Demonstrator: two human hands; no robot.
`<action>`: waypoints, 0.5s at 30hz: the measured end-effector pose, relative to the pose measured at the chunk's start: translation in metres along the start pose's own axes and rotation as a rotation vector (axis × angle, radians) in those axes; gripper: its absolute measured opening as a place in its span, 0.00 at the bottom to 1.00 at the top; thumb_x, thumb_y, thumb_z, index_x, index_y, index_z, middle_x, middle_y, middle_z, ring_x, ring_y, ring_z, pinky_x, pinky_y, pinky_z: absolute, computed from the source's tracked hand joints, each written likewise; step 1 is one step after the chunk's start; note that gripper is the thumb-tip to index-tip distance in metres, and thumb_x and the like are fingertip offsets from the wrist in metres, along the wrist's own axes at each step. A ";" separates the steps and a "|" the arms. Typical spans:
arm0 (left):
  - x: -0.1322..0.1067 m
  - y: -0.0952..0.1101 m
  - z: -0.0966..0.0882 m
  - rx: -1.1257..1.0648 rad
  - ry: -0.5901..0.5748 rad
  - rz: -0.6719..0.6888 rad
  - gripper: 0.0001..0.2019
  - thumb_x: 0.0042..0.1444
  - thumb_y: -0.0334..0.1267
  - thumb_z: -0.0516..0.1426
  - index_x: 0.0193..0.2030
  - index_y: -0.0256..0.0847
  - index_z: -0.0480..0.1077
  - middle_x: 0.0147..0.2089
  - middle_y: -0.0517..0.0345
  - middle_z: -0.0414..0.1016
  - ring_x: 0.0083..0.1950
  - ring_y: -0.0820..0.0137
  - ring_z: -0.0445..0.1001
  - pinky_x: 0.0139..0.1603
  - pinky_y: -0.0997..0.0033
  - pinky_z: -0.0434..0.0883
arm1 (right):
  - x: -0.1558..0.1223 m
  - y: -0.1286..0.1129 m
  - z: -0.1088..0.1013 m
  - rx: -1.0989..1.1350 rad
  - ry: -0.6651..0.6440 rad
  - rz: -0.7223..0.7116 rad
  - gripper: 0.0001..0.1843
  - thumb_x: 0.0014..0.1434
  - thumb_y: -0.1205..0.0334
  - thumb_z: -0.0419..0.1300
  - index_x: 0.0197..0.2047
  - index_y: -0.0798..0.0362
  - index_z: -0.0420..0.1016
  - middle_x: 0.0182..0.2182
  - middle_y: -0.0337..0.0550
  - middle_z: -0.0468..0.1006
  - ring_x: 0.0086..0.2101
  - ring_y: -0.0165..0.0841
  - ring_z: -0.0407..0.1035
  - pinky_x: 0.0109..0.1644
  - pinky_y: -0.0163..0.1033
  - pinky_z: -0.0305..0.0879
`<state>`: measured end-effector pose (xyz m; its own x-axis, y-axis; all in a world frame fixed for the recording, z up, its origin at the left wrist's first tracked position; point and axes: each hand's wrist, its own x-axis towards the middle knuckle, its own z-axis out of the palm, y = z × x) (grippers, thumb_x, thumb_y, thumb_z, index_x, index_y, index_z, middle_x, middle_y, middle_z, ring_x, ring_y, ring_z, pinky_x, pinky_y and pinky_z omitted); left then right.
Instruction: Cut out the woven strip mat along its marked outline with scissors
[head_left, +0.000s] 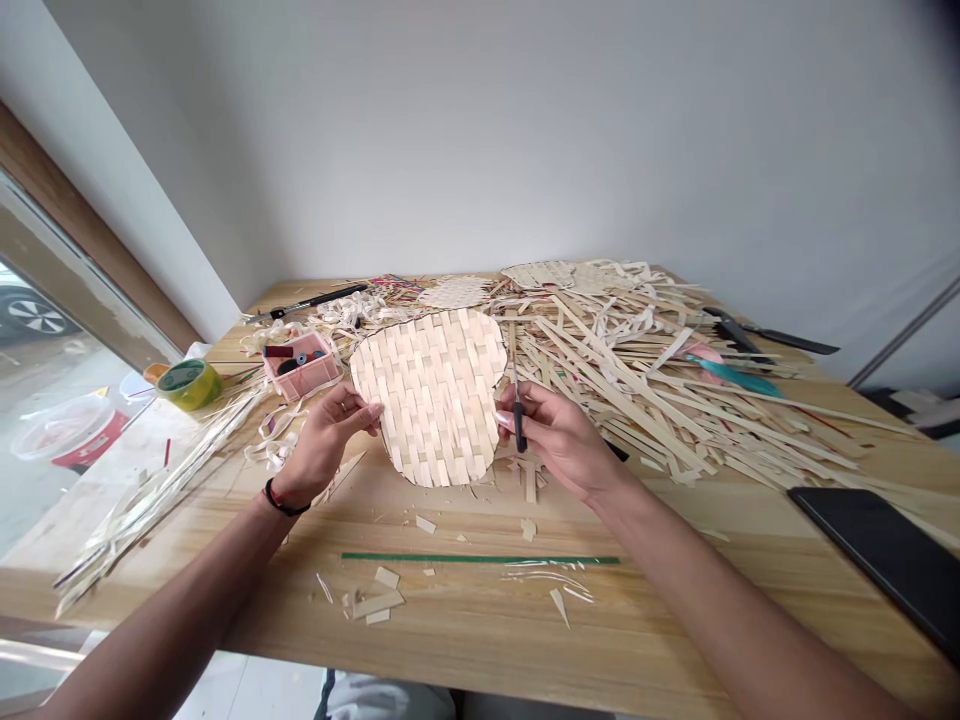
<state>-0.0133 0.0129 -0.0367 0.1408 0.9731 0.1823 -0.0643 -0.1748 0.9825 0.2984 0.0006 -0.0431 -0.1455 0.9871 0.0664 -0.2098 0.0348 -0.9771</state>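
Note:
A rounded woven panel (431, 395) of pale flat strips, with a dark outline along its edge, is held up above the table. At its left edge, my left hand (330, 440) is closed, pinching the panel between thumb and fingers. My right hand (555, 440) is closed around a slim black-handled tool (519, 425) with a thin metal blade pointing up and away. The fingers of that hand also meet the panel's right edge. Below the panel, a narrow green strip (480, 558) lies across the wooden table (480, 640) among small offcuts (379, 604).
Loose pale strips (630, 390) are heaped at the right and back, near other woven pieces (456, 292). To the left stand a pink basket (311, 378) and yellow tape rolls (187, 384). A black phone (870, 550) lies at the right, and a wall (525, 140) rises behind.

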 end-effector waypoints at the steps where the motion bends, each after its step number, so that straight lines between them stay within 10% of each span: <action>1: 0.000 0.000 0.000 -0.005 -0.006 -0.004 0.13 0.60 0.44 0.73 0.38 0.40 0.77 0.36 0.58 0.80 0.36 0.71 0.77 0.40 0.70 0.77 | 0.000 0.000 0.000 -0.001 -0.001 0.002 0.26 0.49 0.47 0.82 0.42 0.50 0.78 0.34 0.39 0.78 0.32 0.32 0.71 0.36 0.40 0.69; 15: -0.002 0.007 0.008 0.048 0.053 0.042 0.19 0.58 0.49 0.74 0.37 0.39 0.73 0.33 0.60 0.77 0.32 0.71 0.80 0.35 0.69 0.83 | 0.001 -0.001 0.001 -0.142 0.059 -0.031 0.22 0.48 0.53 0.81 0.40 0.51 0.78 0.36 0.42 0.81 0.36 0.35 0.75 0.42 0.43 0.72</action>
<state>-0.0066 0.0083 -0.0304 0.0859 0.9712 0.2223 -0.0213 -0.2213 0.9750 0.2971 0.0016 -0.0422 -0.0834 0.9925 0.0894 -0.0737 0.0834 -0.9938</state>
